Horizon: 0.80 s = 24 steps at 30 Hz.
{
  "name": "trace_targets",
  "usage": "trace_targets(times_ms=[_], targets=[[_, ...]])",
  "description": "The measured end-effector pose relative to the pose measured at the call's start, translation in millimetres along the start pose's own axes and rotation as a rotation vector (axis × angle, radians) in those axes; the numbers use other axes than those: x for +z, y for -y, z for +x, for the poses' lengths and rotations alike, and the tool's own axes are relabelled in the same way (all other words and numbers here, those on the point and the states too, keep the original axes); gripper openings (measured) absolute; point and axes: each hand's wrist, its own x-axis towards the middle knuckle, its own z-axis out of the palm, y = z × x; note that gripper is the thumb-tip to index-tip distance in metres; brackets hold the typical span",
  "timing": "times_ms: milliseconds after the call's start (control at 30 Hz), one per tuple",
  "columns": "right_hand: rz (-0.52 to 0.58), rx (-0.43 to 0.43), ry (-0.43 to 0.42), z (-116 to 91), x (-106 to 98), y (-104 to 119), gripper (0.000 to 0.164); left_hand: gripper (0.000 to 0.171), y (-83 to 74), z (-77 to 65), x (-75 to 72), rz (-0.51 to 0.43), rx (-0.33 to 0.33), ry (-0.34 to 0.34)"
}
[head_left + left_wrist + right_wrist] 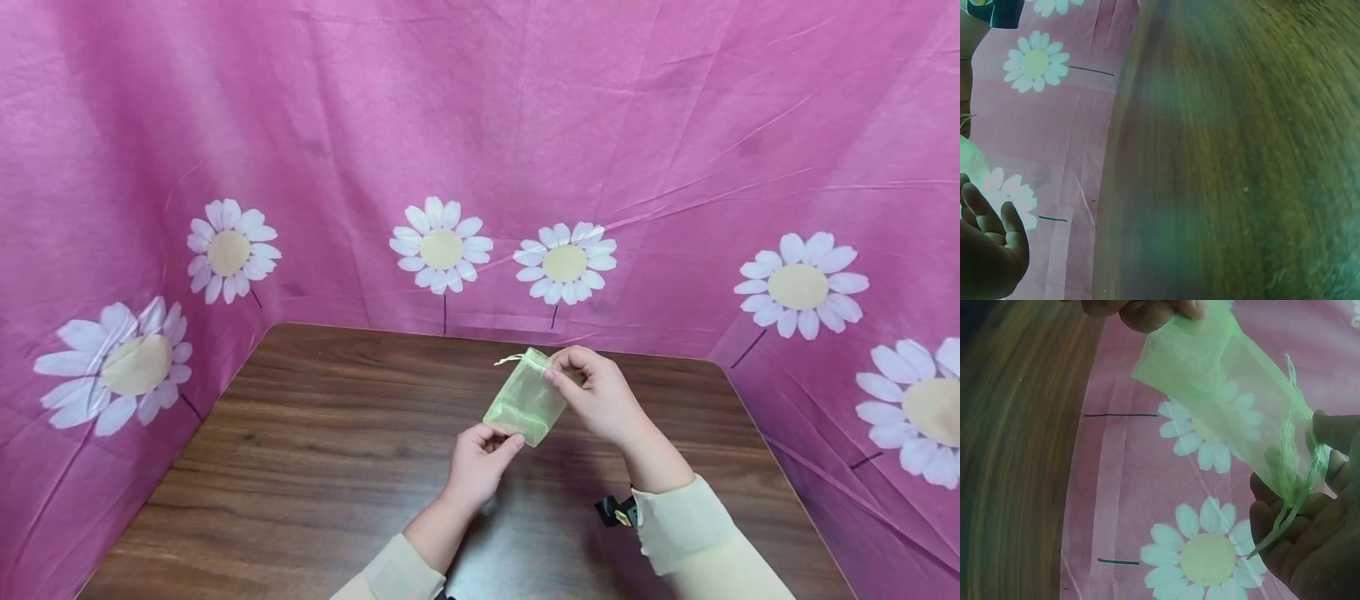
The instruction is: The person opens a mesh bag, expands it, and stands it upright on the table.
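Note:
A sheer light-green drawstring pouch [534,398] is held up over the far part of the table, slanted between both hands. My left hand [480,467] pinches its bottom edge between thumb and fingers. At the top, my right hand [596,392] grips the gathered mouth near the pale drawstring [510,359], whose loose end sticks out to the left. Close up in the right wrist view, the pouch [1210,387] is stretched flat, and flowers behind show through the mesh. In the left wrist view, only part of the left hand [991,244] and a sliver of the pouch appear.
The dark wood-grain table [300,442] spreads beneath both hands. A pink cloth [480,125] printed with white daisies hangs behind it and along both sides. A black strap device [618,511] sits at the right wrist, under the pale sleeve [686,521].

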Motion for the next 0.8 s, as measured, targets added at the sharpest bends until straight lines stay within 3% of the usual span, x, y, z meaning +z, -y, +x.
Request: trace_targets(times_ms=[133,267,400,633,800], targets=[[-0.055,-0.037,-0.004,0.6,2.8,-6.1,0.007,0.023,0.9,3.3,-3.9,0.030,-0.104,-0.011],[-0.158,-0.106,-0.002,0.7,7.6,-15.1,0.013,0.032,4.1,9.7,-10.5,0.117,-0.180,-0.093],[-0.255,-0.169,0.016,-1.4,13.4,-25.0,0.015,0.028,7.3,16.3,-16.7,0.243,-0.127,-0.161],[-0.327,-0.209,0.052,-6.4,25.8,-36.8,0.014,0.019,16.0,27.4,-23.7,0.466,0.008,-0.173],[-0.395,-0.263,0.038,-10.4,33.0,-43.6,0.015,0.014,19.5,33.3,-22.9,0.553,0.010,-0.169]])
